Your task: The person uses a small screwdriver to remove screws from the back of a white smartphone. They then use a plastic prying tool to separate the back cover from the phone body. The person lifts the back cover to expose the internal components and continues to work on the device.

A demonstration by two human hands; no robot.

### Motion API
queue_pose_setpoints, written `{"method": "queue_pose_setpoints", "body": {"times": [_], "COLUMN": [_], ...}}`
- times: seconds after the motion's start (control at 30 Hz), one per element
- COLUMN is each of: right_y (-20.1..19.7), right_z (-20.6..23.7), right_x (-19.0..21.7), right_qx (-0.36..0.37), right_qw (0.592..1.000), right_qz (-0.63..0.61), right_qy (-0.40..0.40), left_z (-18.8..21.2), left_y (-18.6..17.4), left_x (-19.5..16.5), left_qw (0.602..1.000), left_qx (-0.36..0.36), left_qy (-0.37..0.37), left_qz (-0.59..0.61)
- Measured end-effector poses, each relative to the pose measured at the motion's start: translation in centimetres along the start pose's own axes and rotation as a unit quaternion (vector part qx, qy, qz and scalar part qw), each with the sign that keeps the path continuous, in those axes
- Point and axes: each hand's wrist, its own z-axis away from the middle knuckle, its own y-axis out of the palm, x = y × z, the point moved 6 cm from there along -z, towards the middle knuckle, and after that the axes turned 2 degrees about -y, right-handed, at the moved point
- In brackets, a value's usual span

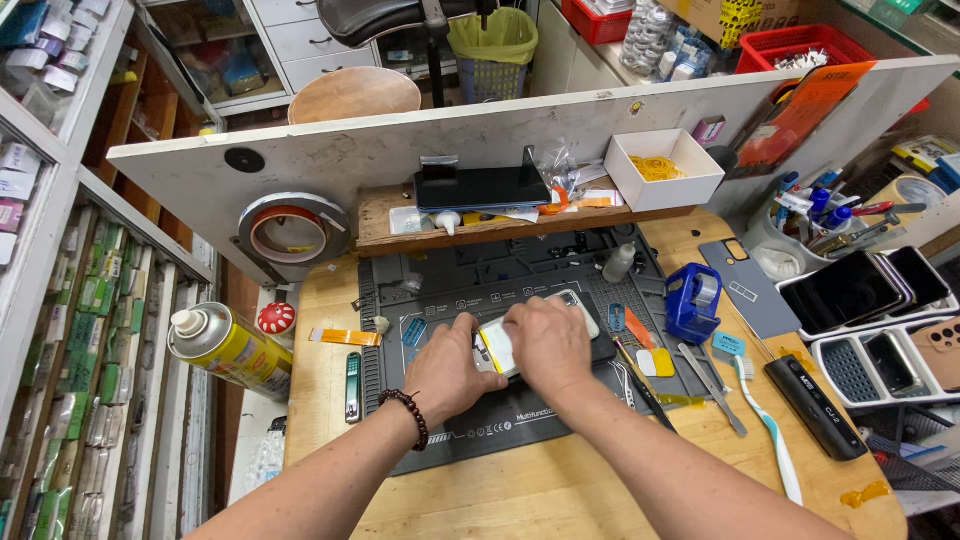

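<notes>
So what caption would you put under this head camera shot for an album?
Both hands, left and right, press on an opened phone lying on a grey mat at a cluttered wooden bench.

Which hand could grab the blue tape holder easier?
Probably the right hand: the blue plastic tape holder sits on its side of the grey work mat; the left hand is farther.

You get bright, even overhead light with soft shadows under your hands, faint glare on the spray can [228, 348], sharp focus mid-frame, and wide-angle bending at the edges.
</notes>
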Motion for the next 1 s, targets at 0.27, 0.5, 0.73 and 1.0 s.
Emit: {"method": "queue_pose_setpoints", "body": {"times": [0.27,0.5,0.73,1.0], "right_y": [-0.3,0.7,-1.4,-2.6], "right_z": [0.9,0.7,-0.3,3.4], "right_x": [0.1,2.0,-2.2,-2.1], "right_qx": [-0.015,-0.004,0.003,-0.014], "right_qw": [1.000,1.000,0.996,0.998], "right_qz": [0.019,0.017,0.052,0.028], "right_qy": [0.012,-0.022,0.073,0.053], "left_z": [-0.1,-0.2,0.3,0.3], "left_y": [-0.2,-0.2,-0.7,-0.7], "left_x": [0.2,0.6,0.2,-0.1], "left_qw": [1.000,1.000,1.000,0.999], "left_qx": [-0.006,-0.014,-0.005,0.015], "left_qy": [0.009,0.012,0.005,-0.018], "left_qz": [0.017,0.016,0.020,0.024]}}
